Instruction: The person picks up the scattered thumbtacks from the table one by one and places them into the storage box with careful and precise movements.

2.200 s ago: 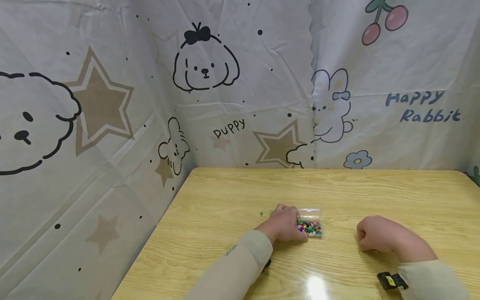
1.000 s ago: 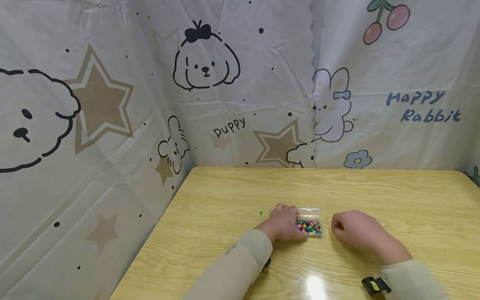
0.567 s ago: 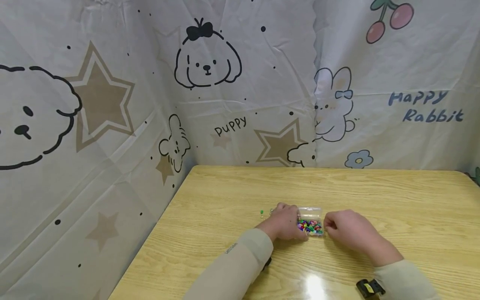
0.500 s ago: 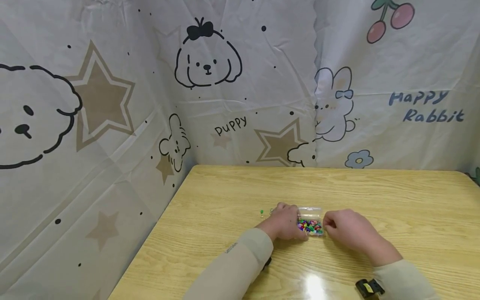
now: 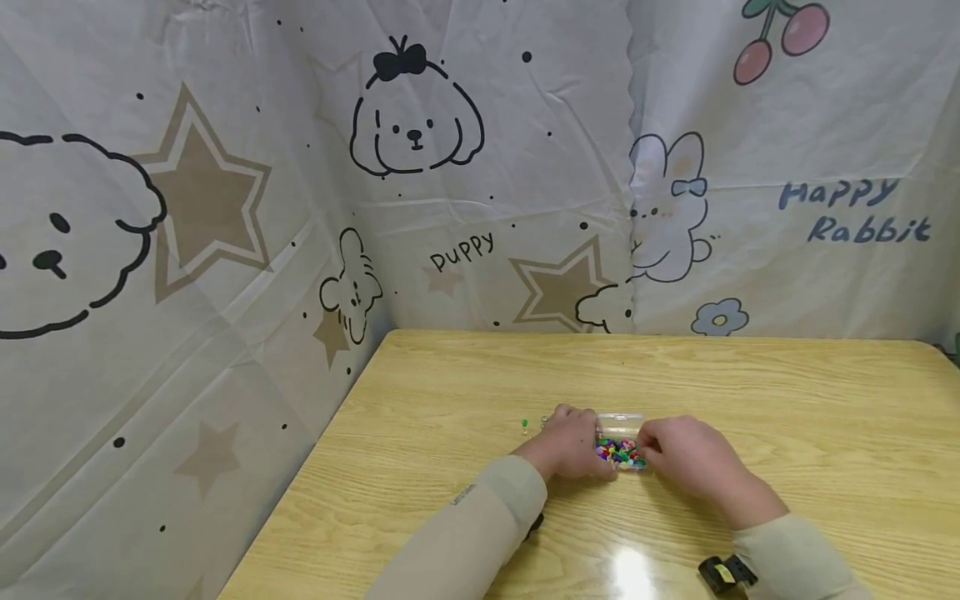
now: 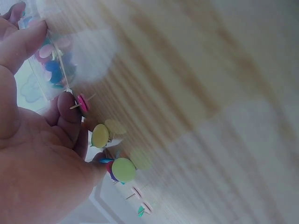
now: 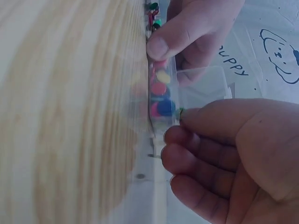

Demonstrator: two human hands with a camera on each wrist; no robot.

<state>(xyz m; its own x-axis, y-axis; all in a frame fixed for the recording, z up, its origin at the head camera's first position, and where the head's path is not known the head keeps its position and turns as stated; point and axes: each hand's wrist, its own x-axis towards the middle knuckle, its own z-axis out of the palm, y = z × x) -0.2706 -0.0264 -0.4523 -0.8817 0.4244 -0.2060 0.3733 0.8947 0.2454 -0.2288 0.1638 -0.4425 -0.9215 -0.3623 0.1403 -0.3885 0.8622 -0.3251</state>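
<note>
Head view is showing your left hand [image 5: 573,442] gripping the left end of a small, clear plastic, rectangular box [image 5: 619,431], which is lying on the pale yellow wood-grain table [image 5: 480,375] between its left and right edges, well in from the far edge. Your left fingers are curling round the box, and the right wrist view is showing that thumb pressing along its near wall. Bright multicoloured round-headed tacks [image 5: 619,452] are filling the box, and its hinged transparent lid [image 7: 203,86] is standing open on the side toward the table's far edge. Your right hand [image 5: 690,454] is reaching in from the table's right side, its fingers curling inward and its thumb and forefinger drawing together over the box's right end. One small green tack [image 7: 180,113] is showing at that thumb's tip, just above the rim; I cannot tell whether you are pinching it or only touching it. On the table's left-edge side of the box, loose tacks are lying beside your left hand: a bright pink one [image 6: 83,102] near a fingertip, then a pale yellow one [image 6: 99,136] and a light green one [image 6: 124,169]. You are wearing beige sleeves [image 5: 480,517], and a white cloth backdrop [image 5: 510,192] with cartoon animals is hanging behind the table's far edge.
</note>
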